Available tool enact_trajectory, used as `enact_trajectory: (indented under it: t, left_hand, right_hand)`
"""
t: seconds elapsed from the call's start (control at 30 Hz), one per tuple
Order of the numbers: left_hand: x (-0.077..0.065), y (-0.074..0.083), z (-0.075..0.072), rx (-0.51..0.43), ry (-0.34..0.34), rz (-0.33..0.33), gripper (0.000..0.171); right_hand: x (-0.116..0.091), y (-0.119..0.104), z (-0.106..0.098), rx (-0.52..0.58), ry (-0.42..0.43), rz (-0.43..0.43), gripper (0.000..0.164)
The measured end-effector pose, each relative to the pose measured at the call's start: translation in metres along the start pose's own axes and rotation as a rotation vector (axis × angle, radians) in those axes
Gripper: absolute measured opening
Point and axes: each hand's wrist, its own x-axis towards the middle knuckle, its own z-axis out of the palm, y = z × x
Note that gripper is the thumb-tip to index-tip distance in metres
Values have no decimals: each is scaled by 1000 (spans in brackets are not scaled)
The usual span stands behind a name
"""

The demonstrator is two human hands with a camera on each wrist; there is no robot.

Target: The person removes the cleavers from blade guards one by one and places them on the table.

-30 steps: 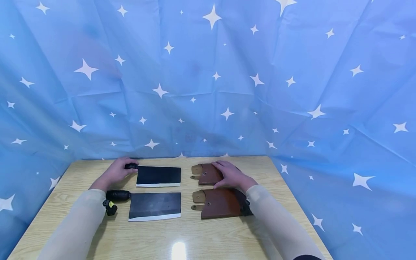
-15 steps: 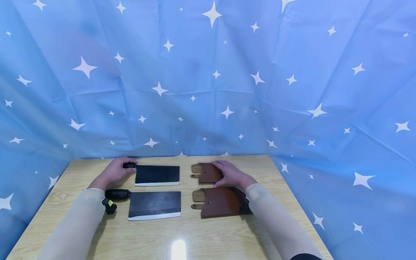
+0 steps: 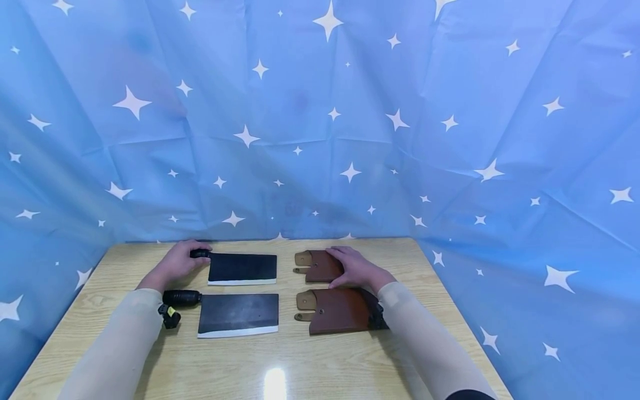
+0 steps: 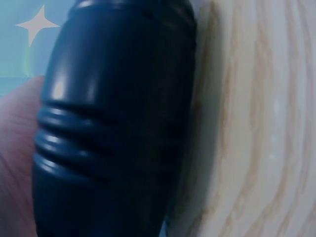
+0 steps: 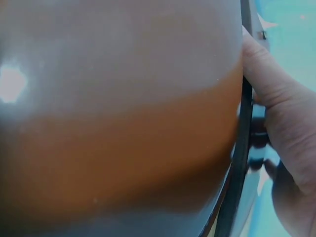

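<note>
Two black-bladed cleavers lie flat on the left, handles pointing left. My left hand (image 3: 179,263) holds the handle (image 3: 200,254) of the far cleaver (image 3: 242,269). The near cleaver (image 3: 239,314) lies below my left wrist; its ribbed handle (image 4: 113,123) fills the left wrist view, with part of my left hand (image 4: 17,158) behind it. On the right, my right hand (image 3: 357,269) grips the far brown leather sheath (image 3: 321,265) across its width, thumb along the near edge. My right wrist is over the end of the near leather sheath (image 3: 342,314), also large in the right wrist view.
Everything lies on a light wood table (image 3: 280,355). A blue curtain with white stars (image 3: 320,139) hangs along the back and sides. Both sheaths have tan flaps and snap straps (image 3: 304,317) toward the cleavers. A small black camera (image 3: 170,316) is on the left wrist.
</note>
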Motion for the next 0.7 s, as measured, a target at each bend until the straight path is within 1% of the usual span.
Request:
enact_trajectory:
  t: [0.17, 0.27, 0.4, 0.5, 0.6, 0.7]
  left_hand:
    - [0, 0, 1, 0, 2, -1, 40]
    - [1, 1, 1, 6, -2, -6, 41]
    - [1, 2, 0, 33, -1, -13, 45]
    - [-2, 4, 0, 81, 6, -7, 49]
    - [-8, 9, -1, 139, 23, 14, 52]
    - [-14, 15, -2, 198, 65, 57, 55]
  right_hand:
    - [1, 4, 1, 12, 4, -11, 119]
    - [0, 6, 1, 33, 8, -4, 121]
    - [-2, 7, -3, 96, 20, 7, 119]
    - [-6, 6, -4, 123, 45, 3, 113]
    - [-12, 5, -4, 105, 77, 6, 106]
    - [-19, 4, -6, 69, 126, 1, 101]
